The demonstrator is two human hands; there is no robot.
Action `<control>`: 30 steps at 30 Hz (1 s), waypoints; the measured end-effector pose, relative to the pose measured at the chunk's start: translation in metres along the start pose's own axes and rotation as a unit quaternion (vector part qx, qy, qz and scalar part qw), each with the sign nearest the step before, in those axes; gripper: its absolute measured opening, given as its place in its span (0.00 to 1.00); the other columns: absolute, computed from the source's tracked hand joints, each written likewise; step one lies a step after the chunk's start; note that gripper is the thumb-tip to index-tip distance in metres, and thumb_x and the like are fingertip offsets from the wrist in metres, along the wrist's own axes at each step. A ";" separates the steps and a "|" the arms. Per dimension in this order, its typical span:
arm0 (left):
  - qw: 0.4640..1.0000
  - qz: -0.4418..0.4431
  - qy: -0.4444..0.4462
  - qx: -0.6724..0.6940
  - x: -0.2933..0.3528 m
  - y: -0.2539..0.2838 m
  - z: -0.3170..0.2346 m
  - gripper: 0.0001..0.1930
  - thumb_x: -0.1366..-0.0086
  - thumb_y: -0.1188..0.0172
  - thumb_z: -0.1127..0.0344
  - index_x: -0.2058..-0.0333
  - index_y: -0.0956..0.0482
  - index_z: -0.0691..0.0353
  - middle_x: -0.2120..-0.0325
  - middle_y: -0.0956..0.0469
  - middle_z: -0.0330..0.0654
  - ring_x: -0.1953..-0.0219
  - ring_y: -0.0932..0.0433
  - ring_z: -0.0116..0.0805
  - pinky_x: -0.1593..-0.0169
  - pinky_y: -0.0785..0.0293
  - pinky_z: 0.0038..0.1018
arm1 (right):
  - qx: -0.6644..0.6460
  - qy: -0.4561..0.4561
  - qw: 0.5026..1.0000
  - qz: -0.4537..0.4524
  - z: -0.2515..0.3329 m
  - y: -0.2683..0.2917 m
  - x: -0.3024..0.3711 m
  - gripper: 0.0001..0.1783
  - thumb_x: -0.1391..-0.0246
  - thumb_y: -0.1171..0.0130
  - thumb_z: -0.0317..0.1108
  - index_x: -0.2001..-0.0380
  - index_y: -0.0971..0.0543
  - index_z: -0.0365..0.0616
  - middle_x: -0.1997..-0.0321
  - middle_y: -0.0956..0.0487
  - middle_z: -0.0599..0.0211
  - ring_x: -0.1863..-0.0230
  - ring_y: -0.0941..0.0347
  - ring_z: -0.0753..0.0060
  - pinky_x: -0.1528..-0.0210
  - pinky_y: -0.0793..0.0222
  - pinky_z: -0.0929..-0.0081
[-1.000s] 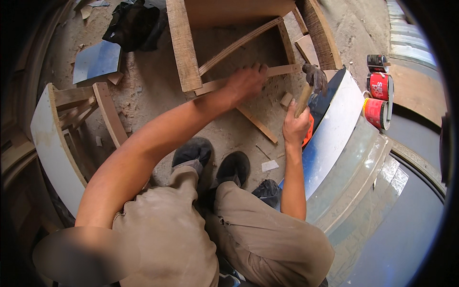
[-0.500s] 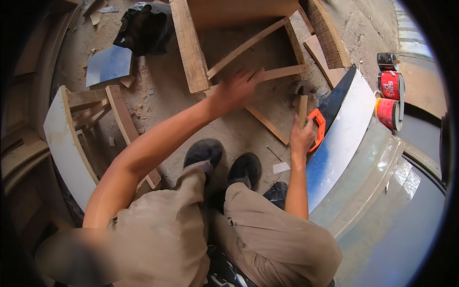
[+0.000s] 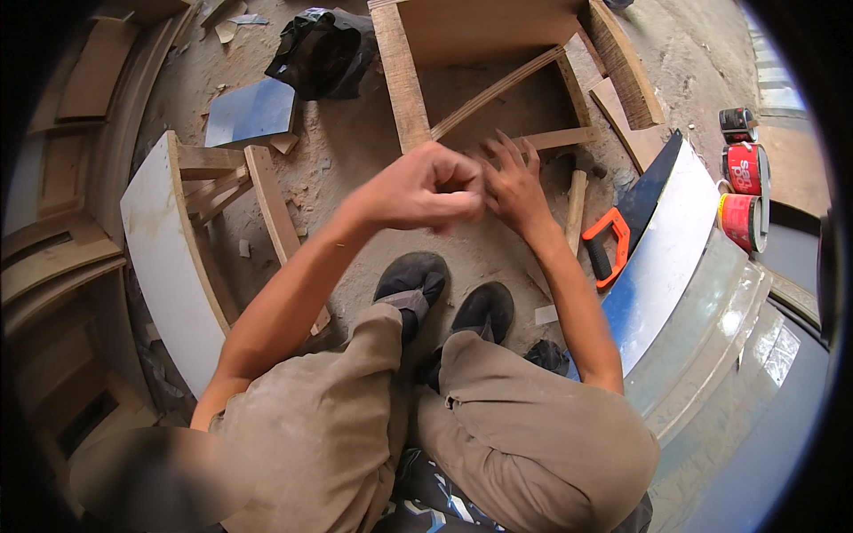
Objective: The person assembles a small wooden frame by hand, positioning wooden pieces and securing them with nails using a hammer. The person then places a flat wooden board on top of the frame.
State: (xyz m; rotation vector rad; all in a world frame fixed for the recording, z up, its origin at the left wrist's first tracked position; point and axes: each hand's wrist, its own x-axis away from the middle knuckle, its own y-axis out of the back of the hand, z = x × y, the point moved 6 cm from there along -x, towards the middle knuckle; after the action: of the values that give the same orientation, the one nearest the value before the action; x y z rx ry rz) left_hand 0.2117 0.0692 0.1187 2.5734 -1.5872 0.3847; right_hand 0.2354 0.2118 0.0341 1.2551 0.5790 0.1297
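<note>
My left hand (image 3: 418,188) is raised in front of the wooden frame (image 3: 404,84), its fingers curled closed; whatever they may hold is hidden. Close beside it, my right hand (image 3: 517,188) has its fingers spread, slightly blurred, with nothing visible in them. Behind the right fingers runs a thin wooden strip (image 3: 562,138), the frame's near crosspiece; I cannot tell whether they touch it. A hammer (image 3: 576,211) with a wooden handle and dark head lies on the floor just right of my right forearm. Farther right is a handsaw with an orange and black handle (image 3: 622,240).
A white-faced wooden piece with slats (image 3: 164,240) stands at left. Behind it are a blue-white board (image 3: 251,111) and a black plastic bag (image 3: 324,53). At right, a blue-white panel (image 3: 662,258) lies near red cans (image 3: 745,169). Wooden cabinetry (image 3: 62,249) borders the far left.
My right hand has let go of the hammer and moved up and left toward the strip. My left hand has drawn back nearer to me, its fingers curled. The view has shifted slightly.
</note>
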 end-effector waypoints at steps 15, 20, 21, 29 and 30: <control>0.852 -0.417 -0.060 -0.312 0.022 0.061 0.116 0.25 0.46 0.25 0.58 0.53 0.21 0.62 0.49 0.27 0.50 0.51 0.22 0.49 0.51 0.22 0.41 | -0.117 -0.010 0.988 -0.104 -0.013 -0.032 -0.017 0.14 0.49 0.31 0.38 0.59 0.19 0.51 0.55 0.22 0.65 0.53 0.25 0.58 0.44 0.37 0.57; 0.817 -0.424 -0.067 -0.385 0.010 0.073 0.137 0.26 0.42 0.28 0.62 0.47 0.25 0.64 0.56 0.19 0.51 0.58 0.17 0.44 0.59 0.20 0.34 | -0.127 -0.052 0.981 -0.139 -0.017 -0.040 -0.026 0.15 0.50 0.32 0.43 0.59 0.18 0.55 0.57 0.21 0.67 0.53 0.25 0.61 0.44 0.36 0.56; 0.798 -0.422 -0.084 -0.422 0.009 0.071 0.131 0.25 0.42 0.28 0.63 0.48 0.25 0.65 0.57 0.19 0.51 0.57 0.18 0.45 0.56 0.20 0.37 | -0.130 -0.060 0.979 -0.144 -0.018 -0.041 -0.025 0.15 0.50 0.32 0.43 0.59 0.19 0.54 0.57 0.21 0.67 0.53 0.25 0.61 0.44 0.36 0.56; 0.851 -0.347 -0.132 -0.372 0.006 0.095 0.129 0.30 0.47 0.24 0.64 0.47 0.25 0.64 0.54 0.20 0.47 0.52 0.21 0.40 0.49 0.24 0.35 | -0.110 -0.053 0.980 -0.158 -0.015 -0.040 -0.026 0.14 0.52 0.31 0.42 0.61 0.18 0.53 0.58 0.22 0.65 0.53 0.25 0.58 0.44 0.34 0.58; 0.851 -0.341 -0.139 -0.375 0.005 0.097 0.125 0.30 0.47 0.24 0.64 0.47 0.25 0.64 0.53 0.20 0.47 0.52 0.21 0.40 0.49 0.24 0.35 | -0.111 -0.054 0.980 -0.158 -0.013 -0.040 -0.027 0.14 0.52 0.32 0.41 0.61 0.18 0.53 0.58 0.22 0.65 0.52 0.25 0.58 0.44 0.34 0.58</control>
State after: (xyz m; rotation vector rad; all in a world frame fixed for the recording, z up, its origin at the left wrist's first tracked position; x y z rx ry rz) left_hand 0.1480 -0.0058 -0.0051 2.3448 -0.5463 -0.5781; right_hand 0.1978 0.1996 0.0039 0.9352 0.6440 -0.1365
